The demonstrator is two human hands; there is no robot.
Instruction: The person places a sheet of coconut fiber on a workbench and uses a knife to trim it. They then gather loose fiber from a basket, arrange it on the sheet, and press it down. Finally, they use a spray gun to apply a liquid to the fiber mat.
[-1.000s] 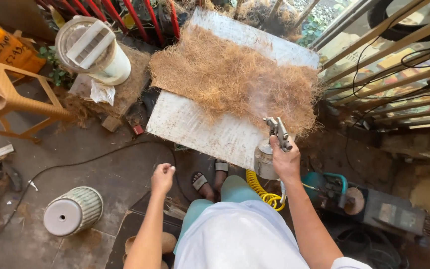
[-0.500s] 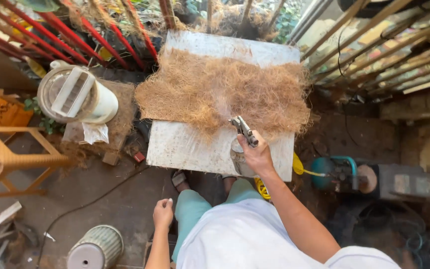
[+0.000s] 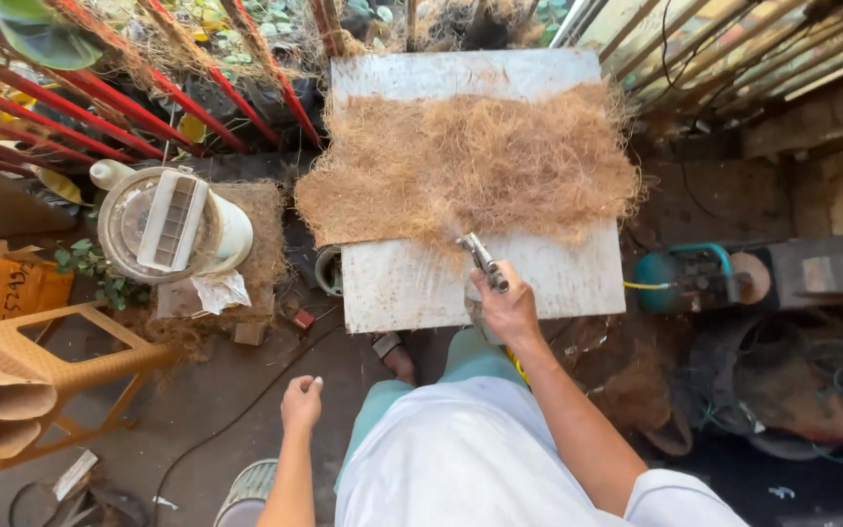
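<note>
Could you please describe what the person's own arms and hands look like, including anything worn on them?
Both arms are bare from the hands up; the left hand and right hand wear no gloves, and no rings, watch or bracelets can be made out. A short white sleeve covers the right upper arm, part of a white shirt. The left sleeve is out of frame.

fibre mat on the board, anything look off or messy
The fibre mat is ragged, spilling past the board's left edge. The right hand aims a spray gun at its lower edge.

Fibre mat [image 3: 470, 171] on the desk [image 3: 558, 283] at twelve o'clock, spray gun [image 3: 483, 262] at its near edge, fan [image 3: 170, 222] at ten, compressor [image 3: 695, 276] at three.
</note>
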